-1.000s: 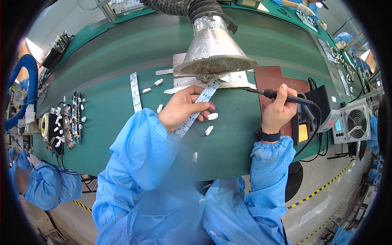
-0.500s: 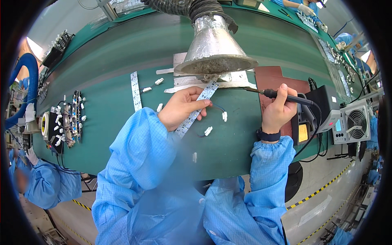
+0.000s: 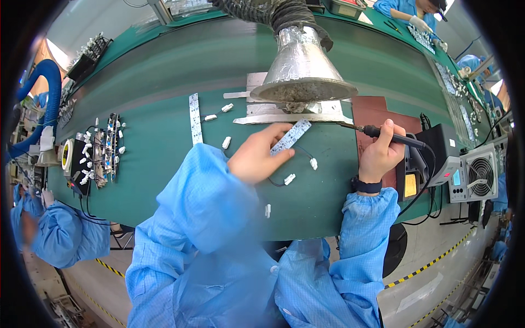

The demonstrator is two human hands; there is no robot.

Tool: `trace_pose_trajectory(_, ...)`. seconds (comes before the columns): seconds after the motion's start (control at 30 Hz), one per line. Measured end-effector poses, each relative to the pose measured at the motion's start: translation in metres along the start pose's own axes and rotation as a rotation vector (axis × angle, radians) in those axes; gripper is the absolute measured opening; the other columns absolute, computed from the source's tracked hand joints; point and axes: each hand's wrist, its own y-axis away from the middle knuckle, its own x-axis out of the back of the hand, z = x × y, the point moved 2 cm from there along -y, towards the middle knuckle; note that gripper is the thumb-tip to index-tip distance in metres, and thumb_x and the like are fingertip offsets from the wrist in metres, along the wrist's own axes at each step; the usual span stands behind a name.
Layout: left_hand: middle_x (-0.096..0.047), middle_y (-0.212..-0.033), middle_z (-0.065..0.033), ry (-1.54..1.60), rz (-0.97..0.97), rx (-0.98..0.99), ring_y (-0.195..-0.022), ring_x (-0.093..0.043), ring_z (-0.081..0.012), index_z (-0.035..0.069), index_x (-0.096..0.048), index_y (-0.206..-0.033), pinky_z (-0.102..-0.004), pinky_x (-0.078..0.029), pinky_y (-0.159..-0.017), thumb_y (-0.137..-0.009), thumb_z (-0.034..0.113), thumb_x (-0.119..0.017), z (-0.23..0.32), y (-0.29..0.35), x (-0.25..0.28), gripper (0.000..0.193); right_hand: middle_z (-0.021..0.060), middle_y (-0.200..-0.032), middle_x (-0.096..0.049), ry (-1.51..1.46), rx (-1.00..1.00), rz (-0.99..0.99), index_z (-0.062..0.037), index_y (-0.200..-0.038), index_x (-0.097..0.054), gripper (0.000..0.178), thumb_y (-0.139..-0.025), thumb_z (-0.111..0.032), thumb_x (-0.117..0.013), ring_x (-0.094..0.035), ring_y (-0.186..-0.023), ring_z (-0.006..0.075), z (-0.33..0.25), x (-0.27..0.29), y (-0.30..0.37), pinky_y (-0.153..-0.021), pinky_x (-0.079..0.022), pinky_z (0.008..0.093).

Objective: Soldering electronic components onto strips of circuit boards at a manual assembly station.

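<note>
My left hand (image 3: 260,154) is closed on a narrow white LED circuit board strip (image 3: 291,136), its far end pointing up and right below the metal fume hood (image 3: 302,65). Thin wires with white connectors (image 3: 313,163) trail from beside the strip onto the green mat. In my right hand (image 3: 381,153) is a soldering iron (image 3: 395,135), gripped like a pen, its tip pointing left, a little to the right of the strip and apart from it. A second strip (image 3: 195,119) lies to the left of my left hand, a wired connector (image 3: 226,108) next to it.
A soldering station (image 3: 442,150) stands at the right, with a yellow sponge (image 3: 410,185) in front and a brown pad (image 3: 377,112) beside it. At the left, several wired boards (image 3: 112,147) stand in a rack. A co-worker (image 3: 410,13) sits across the far right.
The strip in my left hand has turned to a flatter slant, and less of it shows past my fingers. The whole view has shifted slightly; my right hand still holds the iron.
</note>
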Motion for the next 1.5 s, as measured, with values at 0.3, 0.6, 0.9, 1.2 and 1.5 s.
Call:
trace_pose_trajectory(0.3, -0.057, -0.099, -0.0135, -0.982, 0.199, -0.199, -0.094, -0.058, -0.0344, 0.005, -0.057, -0.119, -0.0426, -0.050, -0.076, -0.078, 0.009, -0.067, 0.035, 0.067, -0.006, 0.042, -0.0017, -0.073, -0.053, -0.011, -0.015, 0.004, -0.0042, -0.082, -0.057, 0.020, -0.096, -0.018, -0.058, -0.049, -0.063, 0.0068, 0.002, -0.001, 0.000, -0.058, -0.044, 0.0219)
trace_pose_trajectory(0.6, -0.064, -0.095, -0.0081, -0.637, 0.655, -0.205, -0.078, -0.060, -0.0130, -0.002, -0.063, -0.109, -0.0254, -0.048, -0.059, -0.081, -0.004, -0.063, 0.047, 0.113, 0.054, 0.028, -0.0016, -0.073, -0.053, -0.042, -0.094, -0.005, -0.0037, -0.083, -0.057, 0.020, -0.096, -0.018, -0.058, -0.050, -0.062, 0.0067, -0.002, 0.002, 0.002, -0.059, -0.044, 0.0217)
trace_pose_trajectory(0.9, -0.062, -0.097, -0.0071, -0.971, 0.894, -0.007, -0.074, -0.058, -0.0176, 0.001, -0.064, -0.110, -0.0326, -0.049, -0.065, -0.085, 0.019, -0.070, -0.002, 0.090, 0.108, 0.032, -0.0015, -0.073, -0.053, -0.012, -0.029, -0.008, -0.0036, -0.081, -0.057, 0.021, -0.096, -0.018, -0.058, -0.051, -0.064, 0.0072, 0.000, -0.001, 0.002, -0.059, -0.046, 0.0218)
trace_pose_trajectory(1.2, -0.063, -0.088, -0.0088, -0.686, 0.889, -0.025, -0.058, -0.056, -0.0143, 0.001, -0.063, -0.104, -0.0308, -0.047, -0.056, -0.084, 0.012, -0.067, -0.017, 0.090, 0.125, 0.023, -0.0030, -0.071, -0.052, 0.051, 0.003, -0.013, -0.0050, -0.081, -0.057, 0.021, -0.097, -0.020, -0.058, -0.048, -0.062, 0.0057, 0.003, 0.001, 0.001, -0.058, -0.041, 0.0212)
trace_pose_trajectory(1.5, -0.061, -0.067, -0.0031, -0.450, 0.982, 0.079, -0.056, -0.054, -0.0069, 0.002, -0.057, -0.102, -0.0237, -0.039, -0.049, -0.089, 0.010, -0.064, -0.010, 0.097, 0.129, 0.017, -0.0035, -0.069, -0.052, 0.044, 0.003, 0.000, -0.0056, -0.081, -0.057, 0.020, -0.097, -0.019, -0.058, -0.046, -0.060, 0.0042, 0.006, 0.002, 0.001, -0.054, -0.037, 0.0198)
